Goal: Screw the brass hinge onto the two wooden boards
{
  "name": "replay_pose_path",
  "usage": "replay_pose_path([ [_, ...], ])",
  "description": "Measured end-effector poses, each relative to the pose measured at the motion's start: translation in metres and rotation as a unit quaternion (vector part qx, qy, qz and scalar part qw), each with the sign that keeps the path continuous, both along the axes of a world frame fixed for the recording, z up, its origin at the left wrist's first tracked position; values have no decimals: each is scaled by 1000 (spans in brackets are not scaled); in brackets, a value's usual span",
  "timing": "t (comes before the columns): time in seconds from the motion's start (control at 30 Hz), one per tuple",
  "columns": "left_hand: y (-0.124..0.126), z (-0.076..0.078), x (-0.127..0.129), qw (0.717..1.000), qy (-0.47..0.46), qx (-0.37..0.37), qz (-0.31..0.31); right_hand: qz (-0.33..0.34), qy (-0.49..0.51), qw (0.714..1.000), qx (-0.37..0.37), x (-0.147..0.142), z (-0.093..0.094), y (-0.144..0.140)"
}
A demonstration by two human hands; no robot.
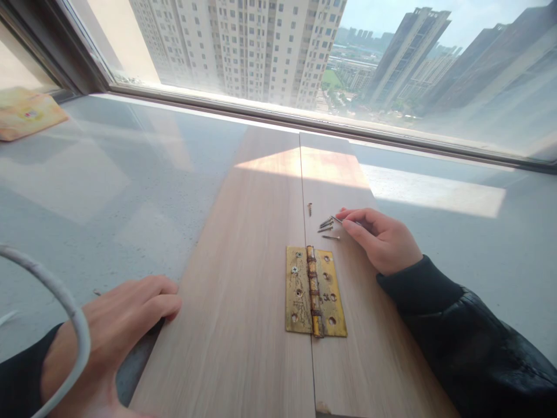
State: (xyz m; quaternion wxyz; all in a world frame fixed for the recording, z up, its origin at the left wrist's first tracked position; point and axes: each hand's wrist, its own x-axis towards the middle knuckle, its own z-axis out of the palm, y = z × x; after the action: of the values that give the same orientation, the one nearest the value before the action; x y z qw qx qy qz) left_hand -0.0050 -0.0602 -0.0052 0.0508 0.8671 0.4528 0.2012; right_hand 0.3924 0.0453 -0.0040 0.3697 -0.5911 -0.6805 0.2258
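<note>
A worn brass hinge lies open across the seam between the left wooden board and the right wooden board. Two screw heads sit in the upper holes of its left leaf; the right leaf's holes show no screws. Above the hinge, several loose screws lie on the right board, and one more screw lies near the seam. My right hand pinches a screw beside that group. At the left board's edge, my left hand is curled around something dark, mostly hidden beneath its fingers.
A white cable loops in front of my left wrist. The boards rest on a speckled grey sill against a window frame. An orange-yellow packet lies at the far left. Tall buildings show through the glass.
</note>
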Motion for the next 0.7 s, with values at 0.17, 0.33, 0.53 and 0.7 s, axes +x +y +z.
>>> replay_pose_path([
  [0.17,-1,-2,0,1000,-13,-17,3,-11,18,1000,-5,-1,0,1],
  [0.33,0,-1,5,999,-25,-19,15,-16,24,1000,-1,0,-4,3],
  [0.53,-1,0,8,1000,-14,6,25,-19,22,1000,-12,-1,1,0],
  [0.7,-2,-2,0,1000,16,-11,14,-17,20,1000,-4,-2,-1,0],
])
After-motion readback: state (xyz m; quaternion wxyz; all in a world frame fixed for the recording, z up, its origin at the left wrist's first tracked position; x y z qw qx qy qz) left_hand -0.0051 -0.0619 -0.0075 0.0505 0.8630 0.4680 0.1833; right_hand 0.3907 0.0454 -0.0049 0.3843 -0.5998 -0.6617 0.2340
